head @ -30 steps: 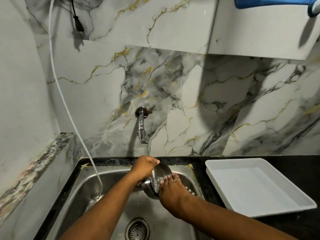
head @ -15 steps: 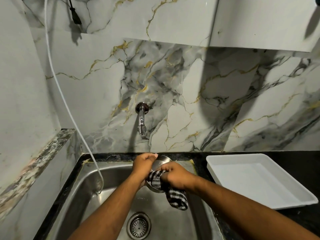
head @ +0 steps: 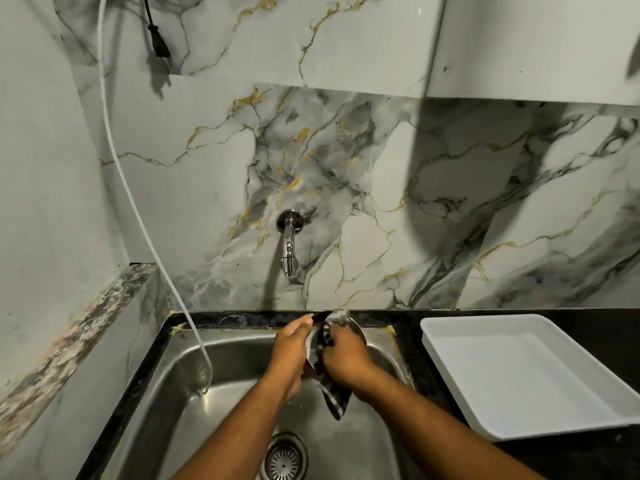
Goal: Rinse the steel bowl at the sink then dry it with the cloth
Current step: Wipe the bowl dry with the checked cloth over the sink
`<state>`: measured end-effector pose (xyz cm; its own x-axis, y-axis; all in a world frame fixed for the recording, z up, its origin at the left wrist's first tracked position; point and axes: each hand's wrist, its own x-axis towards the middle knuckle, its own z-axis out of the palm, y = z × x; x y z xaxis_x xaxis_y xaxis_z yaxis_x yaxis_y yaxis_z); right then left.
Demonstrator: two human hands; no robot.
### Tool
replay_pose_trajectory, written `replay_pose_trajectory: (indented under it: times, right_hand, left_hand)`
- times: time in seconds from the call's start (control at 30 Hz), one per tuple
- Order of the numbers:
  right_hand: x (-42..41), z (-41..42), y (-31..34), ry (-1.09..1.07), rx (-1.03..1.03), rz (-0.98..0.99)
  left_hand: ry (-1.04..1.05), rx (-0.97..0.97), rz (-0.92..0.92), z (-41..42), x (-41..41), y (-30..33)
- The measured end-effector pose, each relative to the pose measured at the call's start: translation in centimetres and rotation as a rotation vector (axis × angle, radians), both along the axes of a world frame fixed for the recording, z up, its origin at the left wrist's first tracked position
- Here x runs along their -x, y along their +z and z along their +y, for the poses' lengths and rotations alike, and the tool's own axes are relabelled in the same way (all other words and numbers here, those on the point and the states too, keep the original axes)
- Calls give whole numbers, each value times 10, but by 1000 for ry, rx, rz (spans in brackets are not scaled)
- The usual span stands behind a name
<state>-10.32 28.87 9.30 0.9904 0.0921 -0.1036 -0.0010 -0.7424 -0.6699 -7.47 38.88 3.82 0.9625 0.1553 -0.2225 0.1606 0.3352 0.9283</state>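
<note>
Over the back of the steel sink (head: 194, 382) I hold the steel bowl (head: 356, 332) tilted on its side; only a sliver of its rim shows between my hands. My left hand (head: 291, 351) grips the bowl's left edge. My right hand (head: 346, 355) presses a black-and-white checked cloth (head: 334, 398) into the bowl, and the cloth's loose end hangs down below my wrist. The tap (head: 288, 244) on the marble wall above is dry, with no water running.
A white plastic tray (head: 519, 372) lies on the black counter right of the sink. A white hose (head: 145, 216) runs down the left wall into the sink basin. The drain strainer (head: 285, 459) sits at the basin's front. A stone ledge (head: 69, 344) borders the left.
My right hand turned from palm-down inside the bowl to gripping the cloth, whose checked end now hangs free. Both hands and the bowl shifted slightly toward the back of the sink.
</note>
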Motion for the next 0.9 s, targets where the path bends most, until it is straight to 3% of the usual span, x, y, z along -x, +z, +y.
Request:
replay_pose_trajectory:
  times: [0.1,0.33,0.6,0.77,0.83,0.9]
  right_hand:
    - [-1,13,-1,226,181,-63]
    - [6,3,27,539,334,8]
    - [22,-9,42,749,563,175]
    - [26,-18,48,809,969,183]
    - [24,-23,45,849,1174,-15]
    - [15,-37,35,922,1247,-357]
  left_hand:
    - [-19,-24,-75,-4,0,7]
    - [71,-83,-63,13,-13,14]
    - [-124,-374,-79,14,-8,12]
    - [-261,-468,-57,12,3,9]
    - [-285,-487,-11,18,2,13]
    - [-323,-488,39,29,-2,22]
